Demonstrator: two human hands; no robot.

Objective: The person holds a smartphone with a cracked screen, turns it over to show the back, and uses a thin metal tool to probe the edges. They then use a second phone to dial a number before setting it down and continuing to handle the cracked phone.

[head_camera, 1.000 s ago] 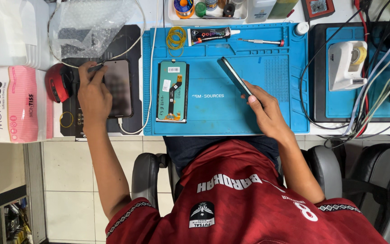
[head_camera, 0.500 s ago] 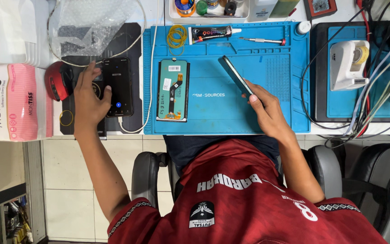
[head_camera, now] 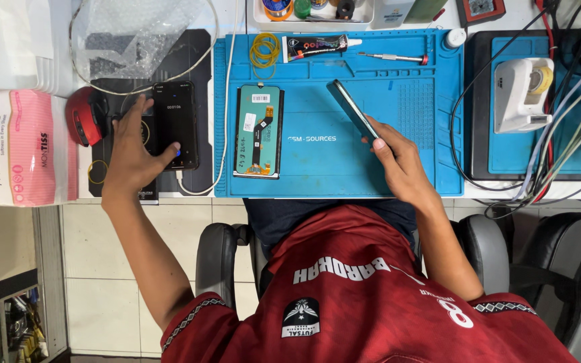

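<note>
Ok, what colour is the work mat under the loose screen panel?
Blue: the work mat under the loose screen panel shows best in the head view.

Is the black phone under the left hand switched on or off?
On: the black phone shows small lit figures and a blue dot where the left hand thumb touches it.

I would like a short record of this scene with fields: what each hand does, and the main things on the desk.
Left hand: rests on the black phone, thumb on its lit screen.
Right hand: holds a thin dark phone body, tilted on edge above the mat.
Blue work mat: carries a detached screen panel lying flat, yellow rubber bands, a glue tube and a screwdriver.
Left of the mat: a red round object, a pink tissue pack.
</note>
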